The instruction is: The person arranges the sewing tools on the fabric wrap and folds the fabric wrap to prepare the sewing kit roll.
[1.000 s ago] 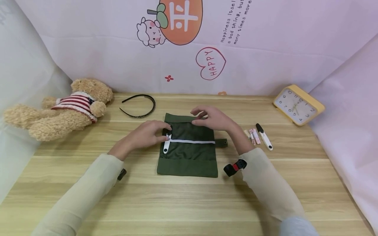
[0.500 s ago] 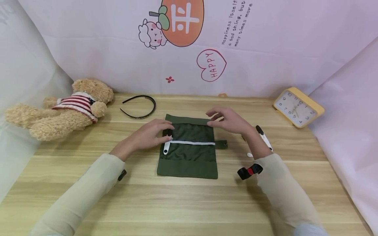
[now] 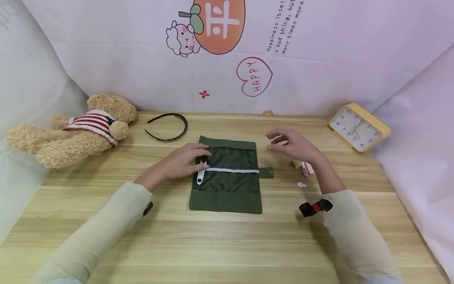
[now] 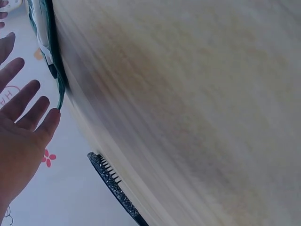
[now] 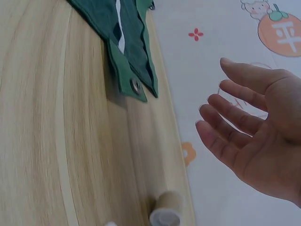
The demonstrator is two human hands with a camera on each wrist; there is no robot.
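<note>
A dark green fabric roll-up pouch (image 3: 225, 202) lies unfolded on the table, with a white elastic band (image 3: 232, 170) across its middle and a snap tab on its right side. At its left edge a slim white tool (image 3: 200, 177) with a black end lies under the band's end. My left hand (image 3: 179, 161) hovers over that edge, thumb and fingers apart around the tool's upper part; the left wrist view shows its fingers spread, gripping nothing. Right of the pouch, my right hand (image 3: 296, 146) hangs in the air with loosely bent fingers, nothing in them.
Small pink-and-white rolls (image 3: 307, 168), a tan spool (image 5: 167, 207) and a small white piece (image 3: 301, 184) lie beneath the right forearm. A black headband (image 3: 186, 125), a teddy bear (image 3: 81, 130) and a yellow clock (image 3: 360, 127) stand or lie toward the back.
My right hand has moved right, from above the pouch's top edge to beyond its right side. The left hand has barely shifted. A second white tool is now covered by the right arm.
</note>
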